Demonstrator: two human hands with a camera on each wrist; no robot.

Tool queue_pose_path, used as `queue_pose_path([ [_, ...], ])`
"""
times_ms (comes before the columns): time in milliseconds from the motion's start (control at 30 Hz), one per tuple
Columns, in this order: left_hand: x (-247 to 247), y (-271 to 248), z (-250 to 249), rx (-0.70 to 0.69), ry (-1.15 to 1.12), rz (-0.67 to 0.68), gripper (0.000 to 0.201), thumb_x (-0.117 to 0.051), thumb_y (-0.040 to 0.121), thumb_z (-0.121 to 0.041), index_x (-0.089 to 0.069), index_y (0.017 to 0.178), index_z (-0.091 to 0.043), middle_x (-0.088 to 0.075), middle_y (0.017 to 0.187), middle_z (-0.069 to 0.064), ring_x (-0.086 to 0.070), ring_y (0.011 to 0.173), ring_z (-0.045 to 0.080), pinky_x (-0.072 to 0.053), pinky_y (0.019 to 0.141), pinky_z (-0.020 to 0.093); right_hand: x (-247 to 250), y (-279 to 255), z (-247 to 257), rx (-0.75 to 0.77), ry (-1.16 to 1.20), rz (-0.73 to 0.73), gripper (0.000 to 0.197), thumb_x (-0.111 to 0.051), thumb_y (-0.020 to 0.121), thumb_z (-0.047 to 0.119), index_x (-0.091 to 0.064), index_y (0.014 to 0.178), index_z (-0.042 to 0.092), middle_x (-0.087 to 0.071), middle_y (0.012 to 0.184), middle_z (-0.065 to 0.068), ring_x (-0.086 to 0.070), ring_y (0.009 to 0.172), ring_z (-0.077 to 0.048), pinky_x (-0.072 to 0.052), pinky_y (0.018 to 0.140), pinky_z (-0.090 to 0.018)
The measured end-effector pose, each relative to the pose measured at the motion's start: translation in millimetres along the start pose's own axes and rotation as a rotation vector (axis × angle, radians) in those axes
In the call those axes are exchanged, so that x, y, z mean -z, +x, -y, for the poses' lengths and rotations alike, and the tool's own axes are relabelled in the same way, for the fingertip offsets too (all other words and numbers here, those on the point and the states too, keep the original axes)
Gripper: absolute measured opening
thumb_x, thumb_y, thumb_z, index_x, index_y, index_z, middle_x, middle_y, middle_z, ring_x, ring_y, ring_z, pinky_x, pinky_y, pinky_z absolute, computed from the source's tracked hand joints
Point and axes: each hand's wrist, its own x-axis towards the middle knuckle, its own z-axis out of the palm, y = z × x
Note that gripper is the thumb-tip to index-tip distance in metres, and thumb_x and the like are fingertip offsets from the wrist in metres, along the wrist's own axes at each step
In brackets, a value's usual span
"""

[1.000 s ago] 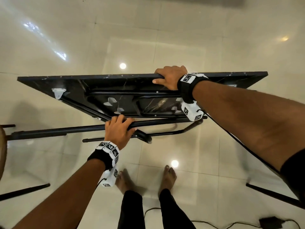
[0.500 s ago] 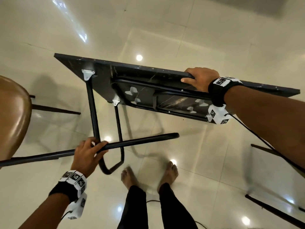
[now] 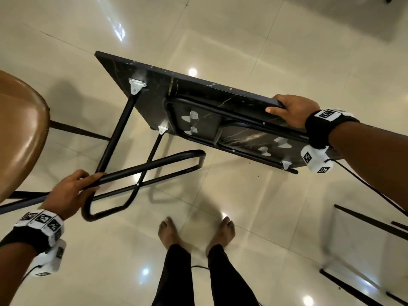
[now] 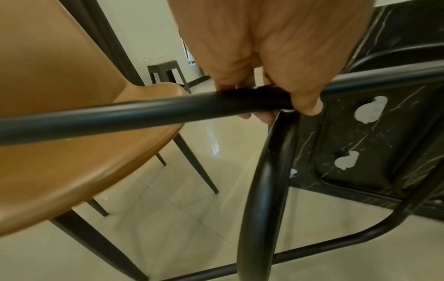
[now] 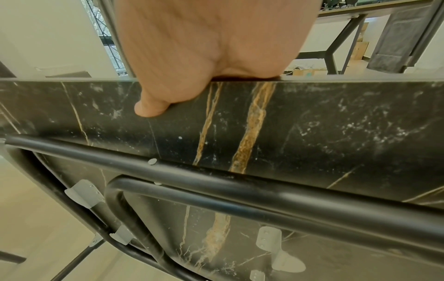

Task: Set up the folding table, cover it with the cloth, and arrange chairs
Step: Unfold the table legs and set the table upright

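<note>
Swinging that leg frame away from the underside, you had your left hand curled round its black tube, fingers wrapped tight in the wrist view, and it stood far wider than a second before, when it lay nearly flat against the board. Your right hand gripped the far edge of the folding desk, thumb on the marbled underside, fingers over the rim, holding the slab tilted in the air above the tiled floor. The whole desk had turned clockwise in your view too, its corner pointing away from you. One leg frame was out, then; the second one sat folded against the underside by its grey clips. By my reckoning you were early in the job: that second frame wanted opening before the desk could stand. The brown chair waited close at your left, near that swinging tube. No cloth in sight.
</note>
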Motion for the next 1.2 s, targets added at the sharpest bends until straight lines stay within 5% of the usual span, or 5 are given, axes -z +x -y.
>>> queue_pose_path([
  [400, 25.4, 8.8, 20.6, 0.148, 0.252, 0.070, 0.062, -0.073, 0.075, 0.001, -0.062, 0.130, -0.027, -0.053, 0.089, 0.007, -0.055, 0.069, 0.038, -0.050, 0.053, 0.045, 3.7, -3.3, 6.0, -0.021, 0.015, 0.010, 0.040, -0.040, 0.098, 0.062, -0.054, 0.113, 0.028, -0.063, 0.101, -0.007, -0.057, 0.092, -0.031, -0.048, 0.081, -0.042],
  [633, 41.8, 92.2, -129.6, -0.012, 0.261, -0.034, 0.066, -0.074, 0.077, -0.029, -0.050, 0.138, -0.026, -0.055, 0.122, 0.014, -0.050, 0.113, 0.040, -0.047, 0.083, 0.056, 3.5, -9.8, 9.0, -0.031, 0.047, 0.034, 0.046, -0.041, 0.097, 0.064, -0.052, 0.126, 0.030, -0.066, 0.107, -0.005, -0.059, 0.097, -0.030, -0.050, 0.086, -0.043],
  [833, 27.2, 206.2, -291.0, -0.322, 0.265, -0.156, 0.074, -0.060, 0.085, -0.042, -0.028, 0.150, -0.029, -0.033, 0.152, 0.008, -0.022, 0.144, 0.030, -0.019, 0.115, 0.059, 0.6, -15.2, 7.5, -0.007, 0.032, -0.025, 0.047, -0.041, 0.096, 0.065, -0.052, 0.128, 0.033, -0.066, 0.117, -0.003, -0.060, 0.105, -0.031, -0.049, 0.087, -0.043],
  [1067, -38.2, 256.8, -351.9, -0.320, 0.317, -0.027, 0.070, -0.031, 0.094, -0.063, -0.005, 0.153, -0.039, -0.008, 0.163, 0.006, 0.002, 0.150, 0.031, 0.007, 0.113, 0.065, 4.4, -27.3, 11.3, -0.054, 0.090, -0.003, 0.050, -0.047, 0.095, 0.060, -0.043, 0.139, 0.037, -0.056, 0.131, -0.004, -0.051, 0.121, -0.031, -0.040, 0.098, -0.048],
  [1200, -42.2, 261.2, -346.4, -0.309, 0.325, -0.046, 0.069, -0.028, 0.094, -0.064, -0.003, 0.153, -0.039, 0.001, 0.164, 0.005, 0.010, 0.150, 0.030, 0.012, 0.111, 0.063, -6.9, -66.4, 16.2, -0.062, 0.262, -0.352, 0.041, -0.055, 0.095, 0.041, -0.054, 0.134, 0.028, -0.056, 0.125, -0.005, -0.050, 0.116, -0.029, -0.041, 0.093, -0.044],
])
